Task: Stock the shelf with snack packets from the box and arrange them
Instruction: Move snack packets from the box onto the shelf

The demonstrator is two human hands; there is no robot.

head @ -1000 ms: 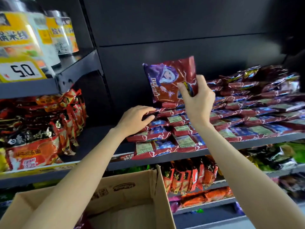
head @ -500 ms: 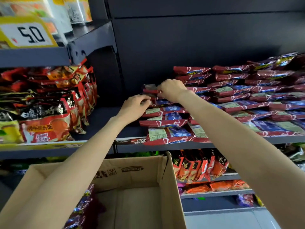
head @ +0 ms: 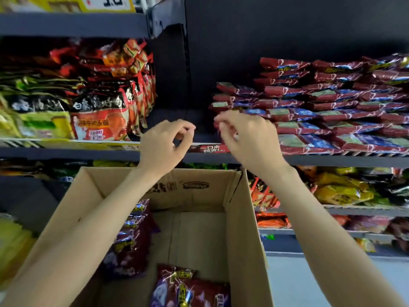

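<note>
Red-and-purple snack packets (head: 321,111) lie flat in overlapping stacks on the right part of the dark shelf (head: 309,161). My left hand (head: 166,145) hovers in front of the shelf edge, fingers loosely curled, thumb near the index finger, holding nothing. My right hand (head: 247,138) is blurred, just in front of the stack's left end, fingers curled with nothing visible in them. Below both hands stands an open cardboard box (head: 245,218). Inside it, packets (head: 130,240) lean against the left wall and another packet (head: 190,286) lies at the near end.
Instant-noodle bags (head: 99,111) fill the shelf's left part, with a bare gap between them and the snack stacks. A yellow price tag (head: 110,1) sits on the shelf above. Lower shelves hold orange packets (head: 263,191) and yellow bags (head: 340,189). Grey floor (head: 309,280) shows at right.
My right hand laid the raised packet on the stack and let go. Both hands have pulled back from the shelf toward the box. The view has tilted down.
</note>
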